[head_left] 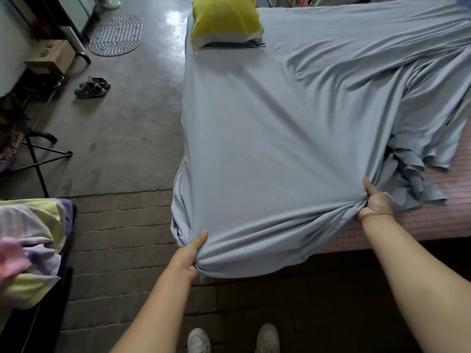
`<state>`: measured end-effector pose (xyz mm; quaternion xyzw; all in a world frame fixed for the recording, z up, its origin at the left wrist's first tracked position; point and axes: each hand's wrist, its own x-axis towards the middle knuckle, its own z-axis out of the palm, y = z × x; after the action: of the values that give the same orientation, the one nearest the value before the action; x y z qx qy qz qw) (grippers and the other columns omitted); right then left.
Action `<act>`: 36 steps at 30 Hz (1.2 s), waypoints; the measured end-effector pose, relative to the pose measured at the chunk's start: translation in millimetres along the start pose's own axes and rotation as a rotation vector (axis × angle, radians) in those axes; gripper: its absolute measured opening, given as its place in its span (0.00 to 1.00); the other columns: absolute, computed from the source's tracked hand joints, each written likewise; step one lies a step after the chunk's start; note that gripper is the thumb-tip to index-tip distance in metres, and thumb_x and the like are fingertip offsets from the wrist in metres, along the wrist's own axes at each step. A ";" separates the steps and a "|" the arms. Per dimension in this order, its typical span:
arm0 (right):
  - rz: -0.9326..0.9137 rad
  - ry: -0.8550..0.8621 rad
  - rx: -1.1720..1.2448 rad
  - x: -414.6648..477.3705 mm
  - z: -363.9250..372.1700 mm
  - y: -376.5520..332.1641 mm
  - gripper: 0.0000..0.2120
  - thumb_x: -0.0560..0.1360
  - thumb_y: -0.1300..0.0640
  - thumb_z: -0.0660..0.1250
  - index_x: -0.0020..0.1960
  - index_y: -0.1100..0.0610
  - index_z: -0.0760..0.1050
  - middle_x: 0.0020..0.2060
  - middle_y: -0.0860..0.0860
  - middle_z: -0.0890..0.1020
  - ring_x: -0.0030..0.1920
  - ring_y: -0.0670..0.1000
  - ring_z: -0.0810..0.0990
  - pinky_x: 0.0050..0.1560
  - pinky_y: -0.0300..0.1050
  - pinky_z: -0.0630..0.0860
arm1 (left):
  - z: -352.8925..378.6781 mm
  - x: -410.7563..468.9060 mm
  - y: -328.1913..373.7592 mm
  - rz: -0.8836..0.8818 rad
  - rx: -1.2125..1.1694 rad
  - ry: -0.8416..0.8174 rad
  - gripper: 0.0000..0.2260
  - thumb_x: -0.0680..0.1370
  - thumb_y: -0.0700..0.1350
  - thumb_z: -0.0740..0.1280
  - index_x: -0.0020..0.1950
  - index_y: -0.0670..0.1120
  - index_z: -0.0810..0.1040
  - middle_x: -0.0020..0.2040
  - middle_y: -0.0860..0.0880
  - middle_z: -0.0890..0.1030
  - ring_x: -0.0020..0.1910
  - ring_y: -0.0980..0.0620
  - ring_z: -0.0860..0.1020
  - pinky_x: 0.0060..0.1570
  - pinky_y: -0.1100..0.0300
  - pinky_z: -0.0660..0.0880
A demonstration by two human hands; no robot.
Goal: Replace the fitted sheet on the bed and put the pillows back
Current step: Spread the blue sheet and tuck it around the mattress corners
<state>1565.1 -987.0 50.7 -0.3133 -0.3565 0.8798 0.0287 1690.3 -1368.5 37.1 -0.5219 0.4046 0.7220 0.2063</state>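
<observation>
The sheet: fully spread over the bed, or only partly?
Partly spread: the sheet lies bunched on the right, leaving the pink bed surface bare.

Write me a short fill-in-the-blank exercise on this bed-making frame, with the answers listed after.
1. The left hand and right hand each grip a bunch of the ____.
2. On the mattress, the pillow lies at the far ____ corner.
3. The mattress is uncovered on its ____ side.
4. On the floor beside the mattress sits a pair of dark ____.

Answers: sheet; left; right; shoes.
</observation>
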 end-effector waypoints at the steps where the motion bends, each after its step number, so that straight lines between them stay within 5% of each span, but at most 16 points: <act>1: -0.021 0.023 -0.001 1.4 1.9 -3.4 0.56 0.30 0.54 0.85 0.59 0.58 0.76 0.40 0.52 0.86 0.39 0.51 0.85 0.48 0.52 0.76 | -0.1 -0.4 -0.4 -0.005 0.006 0.005 0.20 0.73 0.48 0.74 0.62 0.44 0.74 0.45 0.38 0.81 0.40 0.39 0.79 0.35 0.44 0.78; 3: -0.060 0.054 0.020 -2.6 8.8 -11.0 0.44 0.50 0.53 0.85 0.64 0.57 0.75 0.41 0.51 0.86 0.41 0.50 0.85 0.57 0.54 0.75 | -0.7 2.2 -2.2 -0.030 0.001 0.008 0.23 0.72 0.49 0.75 0.64 0.44 0.74 0.47 0.38 0.81 0.43 0.39 0.79 0.39 0.42 0.77; 5: -0.101 0.080 0.012 -10.5 10.4 -18.0 0.14 0.74 0.54 0.70 0.58 0.56 0.76 0.37 0.49 0.86 0.41 0.49 0.85 0.62 0.54 0.73 | -0.1 4.2 -6.0 -0.042 -0.010 0.002 0.24 0.72 0.49 0.75 0.64 0.44 0.73 0.49 0.37 0.80 0.45 0.38 0.79 0.42 0.40 0.77; 8: -0.109 0.171 -0.140 -25.3 -11.1 -12.1 0.04 0.80 0.55 0.62 0.52 0.51 0.75 0.46 0.50 0.85 0.49 0.50 0.82 0.62 0.54 0.74 | -1.0 6.5 -13.0 -0.076 -0.026 0.044 0.22 0.71 0.51 0.75 0.61 0.45 0.72 0.47 0.38 0.79 0.43 0.38 0.77 0.35 0.39 0.78; 10: -0.082 0.278 -0.212 -34.1 -42.7 0.6 0.07 0.80 0.56 0.62 0.57 0.48 0.74 0.50 0.51 0.82 0.39 0.47 0.81 0.50 0.49 0.79 | -9.5 15.2 -21.9 -0.065 -0.044 0.071 0.24 0.70 0.50 0.77 0.61 0.46 0.71 0.48 0.38 0.78 0.42 0.38 0.77 0.25 0.39 0.77; 13: -0.013 0.394 -0.256 -39.0 -97.2 25.0 0.08 0.80 0.57 0.62 0.58 0.50 0.74 0.36 0.46 0.84 0.30 0.46 0.82 0.22 0.44 0.77 | -33.6 42.7 -42.2 -0.085 -0.049 0.126 0.41 0.56 0.50 0.84 0.65 0.45 0.72 0.56 0.36 0.79 0.49 0.32 0.79 0.36 0.30 0.76; 15: 0.012 0.450 -0.309 -36.1 -120.5 38.7 0.04 0.80 0.58 0.61 0.48 0.50 0.73 0.29 0.45 0.83 0.28 0.45 0.81 0.19 0.41 0.75 | -58.2 83.4 -62.5 -0.124 -0.045 0.160 0.43 0.51 0.49 0.84 0.64 0.45 0.75 0.55 0.35 0.80 0.50 0.30 0.79 0.42 0.28 0.75; 17: 0.061 0.467 -0.351 -34.2 -132.4 51.8 0.04 0.80 0.56 0.62 0.46 0.52 0.73 0.24 0.44 0.81 0.22 0.44 0.79 0.22 0.42 0.76 | -70.0 98.6 -73.9 -0.156 -0.044 0.177 0.43 0.49 0.50 0.83 0.63 0.43 0.76 0.54 0.35 0.81 0.50 0.30 0.80 0.45 0.27 0.74; 20: 0.094 0.486 -0.377 -20.3 -153.3 72.8 0.03 0.79 0.54 0.64 0.51 0.53 0.74 0.24 0.45 0.81 0.22 0.45 0.79 0.43 0.52 0.80 | -66.6 89.1 -70.8 -0.095 -0.066 0.200 0.34 0.59 0.50 0.81 0.61 0.40 0.76 0.53 0.35 0.81 0.50 0.32 0.80 0.49 0.30 0.75; 23: 0.071 0.467 -0.366 2.9 -181.1 91.0 0.18 0.75 0.52 0.68 0.63 0.55 0.74 0.51 0.52 0.84 0.29 0.46 0.82 0.63 0.59 0.71 | -65.1 96.2 -71.3 -0.051 -0.026 0.244 0.21 0.69 0.47 0.77 0.56 0.40 0.75 0.51 0.36 0.80 0.48 0.35 0.78 0.50 0.34 0.76; 24: 0.096 0.467 -0.376 8.2 -188.0 96.7 0.25 0.74 0.50 0.69 0.68 0.56 0.72 0.61 0.55 0.79 0.35 0.49 0.83 0.65 0.60 0.70 | -65.1 101.5 -74.3 -0.029 -0.038 0.243 0.17 0.71 0.46 0.76 0.53 0.40 0.75 0.50 0.36 0.79 0.47 0.36 0.78 0.48 0.36 0.77; 26: 0.127 0.490 -0.360 8.6 -187.1 105.7 0.21 0.76 0.52 0.67 0.67 0.56 0.71 0.65 0.55 0.74 0.47 0.54 0.80 0.65 0.60 0.69 | -65.6 114.1 -79.9 0.019 -0.060 0.253 0.15 0.72 0.46 0.76 0.52 0.41 0.76 0.50 0.37 0.80 0.45 0.38 0.79 0.45 0.40 0.78; 30: 0.107 0.554 -0.352 16.7 -185.1 119.5 0.19 0.76 0.54 0.69 0.66 0.54 0.71 0.65 0.53 0.75 0.61 0.56 0.76 0.60 0.60 0.72 | -72.4 141.3 -91.2 0.109 -0.051 0.286 0.32 0.65 0.51 0.80 0.64 0.39 0.74 0.56 0.37 0.80 0.50 0.37 0.80 0.49 0.39 0.78; 32: 0.094 0.581 -0.343 23.1 -190.7 122.9 0.22 0.75 0.55 0.70 0.68 0.55 0.69 0.66 0.55 0.74 0.64 0.58 0.75 0.63 0.63 0.71 | -77.5 153.8 -95.4 0.121 -0.014 0.292 0.40 0.57 0.54 0.82 0.64 0.38 0.75 0.56 0.37 0.81 0.51 0.37 0.80 0.54 0.38 0.77; 36: 0.281 0.646 -0.352 2.5 -167.3 120.7 0.33 0.73 0.49 0.72 0.73 0.56 0.64 0.68 0.54 0.72 0.67 0.57 0.72 0.68 0.58 0.68 | -80.6 144.5 -89.7 0.072 0.034 0.315 0.33 0.66 0.46 0.79 0.67 0.36 0.73 0.62 0.37 0.78 0.57 0.38 0.78 0.55 0.45 0.76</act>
<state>1679.7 -974.2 -120.4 -0.6199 -0.4283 0.6566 -0.0353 1748.7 -1398.2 -139.3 -0.6104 0.4625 0.6311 0.1230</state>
